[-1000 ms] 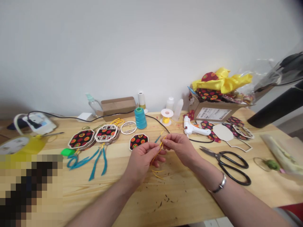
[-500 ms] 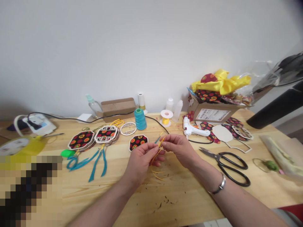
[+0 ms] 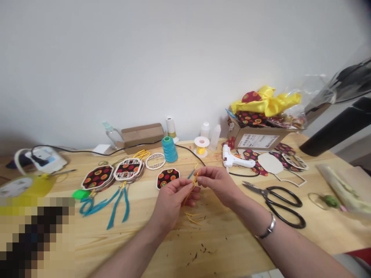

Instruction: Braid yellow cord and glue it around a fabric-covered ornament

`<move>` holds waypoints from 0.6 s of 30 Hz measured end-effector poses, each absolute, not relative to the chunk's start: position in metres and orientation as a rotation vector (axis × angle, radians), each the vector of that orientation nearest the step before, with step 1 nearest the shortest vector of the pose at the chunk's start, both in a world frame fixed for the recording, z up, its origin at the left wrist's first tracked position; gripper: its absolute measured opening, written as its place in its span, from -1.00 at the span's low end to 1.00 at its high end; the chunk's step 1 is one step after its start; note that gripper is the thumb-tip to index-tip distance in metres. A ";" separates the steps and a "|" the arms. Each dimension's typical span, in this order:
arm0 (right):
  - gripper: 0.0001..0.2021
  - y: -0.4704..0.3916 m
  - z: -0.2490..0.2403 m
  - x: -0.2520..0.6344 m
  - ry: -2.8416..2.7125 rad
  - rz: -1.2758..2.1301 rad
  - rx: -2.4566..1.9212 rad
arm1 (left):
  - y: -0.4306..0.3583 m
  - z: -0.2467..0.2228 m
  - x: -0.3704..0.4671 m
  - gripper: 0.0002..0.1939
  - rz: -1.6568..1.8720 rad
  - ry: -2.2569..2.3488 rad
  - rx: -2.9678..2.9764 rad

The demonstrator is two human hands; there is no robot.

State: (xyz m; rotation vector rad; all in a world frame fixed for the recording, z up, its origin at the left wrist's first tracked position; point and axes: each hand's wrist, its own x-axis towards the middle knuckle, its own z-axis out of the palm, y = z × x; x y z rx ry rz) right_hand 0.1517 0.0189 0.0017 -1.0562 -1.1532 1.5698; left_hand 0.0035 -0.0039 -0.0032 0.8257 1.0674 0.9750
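Observation:
A thin yellow cord [image 3: 190, 190] runs between my two hands above the middle of the table, its loose ends hanging below. My left hand [image 3: 176, 197] pinches the cord between thumb and forefinger. At the cord's upper end, the fingertips of my right hand [image 3: 216, 183] are closed on it, close to the left fingertips. Just behind the left hand lies a patterned fabric panel [image 3: 168, 177] with a pale rim. A small teal tassel piece with yellow cord [image 3: 192, 172] lies behind the fingers, partly hidden.
Large black-handled scissors [image 3: 275, 200] lie right of my hands, with a white glue gun [image 3: 237, 159] behind them. A teal thread cone [image 3: 169, 150] and a yellow cord spool [image 3: 201, 146] stand at the back. Stacked panels [image 3: 129, 170] with teal tassels lie left; a cardboard box [image 3: 256, 139] stands back right.
The view has shifted slightly, so the table things appear a little further left. Both hands keep their pinch on the yellow cord, with only slight finger movement.

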 end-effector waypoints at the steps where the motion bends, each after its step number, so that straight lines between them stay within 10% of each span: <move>1: -0.88 0.019 0.001 0.152 -1.165 1.564 -1.058 | -0.004 -0.003 0.003 -0.77 0.976 1.069 0.831; 18: -0.88 0.019 -0.004 0.151 -1.212 1.538 -1.045 | -0.003 -0.013 0.000 -0.81 0.986 1.106 1.026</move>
